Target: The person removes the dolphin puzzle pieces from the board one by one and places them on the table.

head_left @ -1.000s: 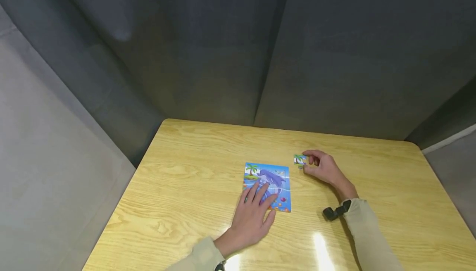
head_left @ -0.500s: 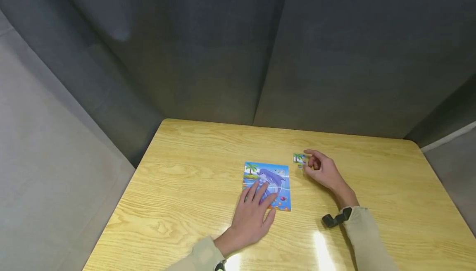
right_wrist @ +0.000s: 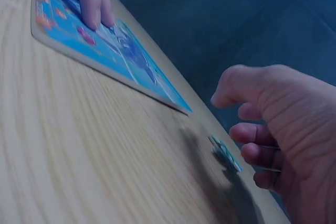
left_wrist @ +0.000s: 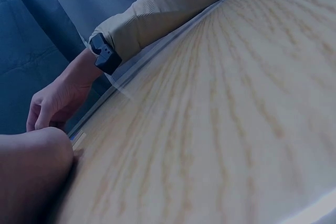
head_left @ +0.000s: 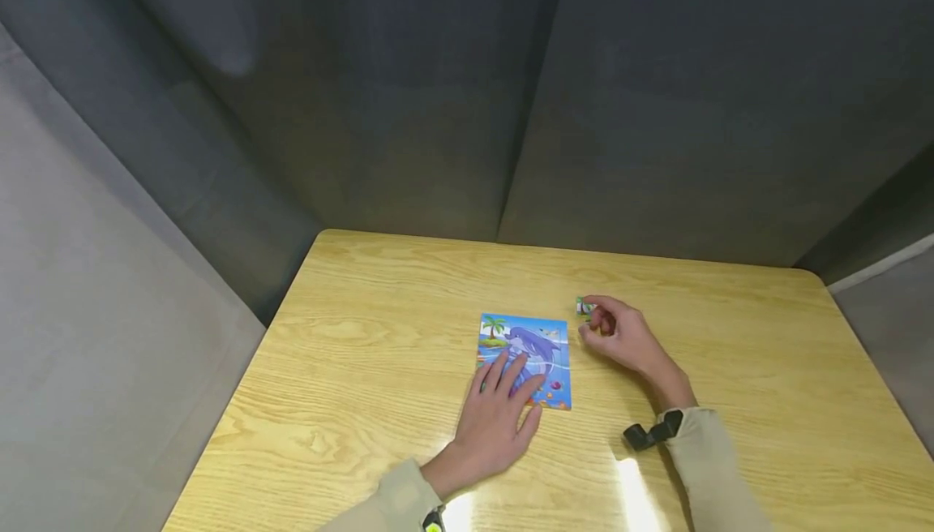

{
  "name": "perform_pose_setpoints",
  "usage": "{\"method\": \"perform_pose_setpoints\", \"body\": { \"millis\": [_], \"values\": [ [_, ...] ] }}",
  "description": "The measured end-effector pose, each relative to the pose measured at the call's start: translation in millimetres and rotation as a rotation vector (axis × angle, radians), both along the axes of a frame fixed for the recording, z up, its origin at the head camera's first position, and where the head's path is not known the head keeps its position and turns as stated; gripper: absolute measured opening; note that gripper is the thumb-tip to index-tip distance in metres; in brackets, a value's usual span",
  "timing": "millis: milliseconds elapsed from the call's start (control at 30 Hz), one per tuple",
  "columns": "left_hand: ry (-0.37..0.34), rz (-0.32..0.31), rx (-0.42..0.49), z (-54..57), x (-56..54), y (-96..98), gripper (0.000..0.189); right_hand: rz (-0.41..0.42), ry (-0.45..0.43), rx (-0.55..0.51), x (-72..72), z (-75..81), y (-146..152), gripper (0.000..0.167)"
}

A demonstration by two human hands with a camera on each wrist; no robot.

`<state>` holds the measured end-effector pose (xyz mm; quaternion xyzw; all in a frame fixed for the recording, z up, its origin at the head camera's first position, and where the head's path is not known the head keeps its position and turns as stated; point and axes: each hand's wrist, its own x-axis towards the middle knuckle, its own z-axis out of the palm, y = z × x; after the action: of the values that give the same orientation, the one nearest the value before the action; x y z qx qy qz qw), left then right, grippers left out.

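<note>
A flat blue dolphin picture puzzle (head_left: 559, 362) lies mid-table. My left hand (head_left: 490, 431) rests on its lower part with spread fingers, hiding that area. Beyond the puzzle's upper right corner, my right hand (head_left: 626, 341) hovers, thumb and index finger apart and the other fingers loosely curled. Under these fingertips lies a small palm-tree puzzle piece (head_left: 580, 306), partly covered in the head view. The right wrist view shows the piece (right_wrist: 226, 154) on the wood with a gap between it and the fingers. Only a blurred part of the left hand (left_wrist: 37, 161) shows in its wrist view.
The wooden table (head_left: 350, 353) reaches back to a dark grey curtain (head_left: 409, 110). A paler grey cloth (head_left: 102, 313) hangs at the left. A black wrist camera (head_left: 653, 432) is strapped over the right sleeve.
My right hand has shifted slightly left and now covers more of the palm-tree piece. My left hand stays flat on the dolphin puzzle.
</note>
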<state>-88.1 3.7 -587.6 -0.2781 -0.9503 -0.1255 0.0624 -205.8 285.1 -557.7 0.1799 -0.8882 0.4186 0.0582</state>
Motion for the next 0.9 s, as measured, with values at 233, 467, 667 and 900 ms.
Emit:
{"method": "perform_pose_setpoints", "body": {
  "millis": [233,467,667,900],
  "values": [
    [0.002,-0.004,-0.009,-0.5,-0.3,-0.5,0.051,0.068,0.03,0.024,2.3,1.6,-12.3,0.044],
    [0.001,-0.015,-0.006,-2.2,-1.4,-0.8,0.052,0.091,-0.015,0.051,5.3,1.7,-27.6,0.038],
    [0.004,-0.011,-0.01,-2.6,-1.8,-1.0,0.052,0.091,0.036,0.125,6.1,0.2,-41.5,0.032],
    [0.01,-0.002,-0.01,-1.5,-0.6,-0.5,0.052,0.094,0.066,0.219,7.4,2.7,-57.2,0.03]
  ]
}}
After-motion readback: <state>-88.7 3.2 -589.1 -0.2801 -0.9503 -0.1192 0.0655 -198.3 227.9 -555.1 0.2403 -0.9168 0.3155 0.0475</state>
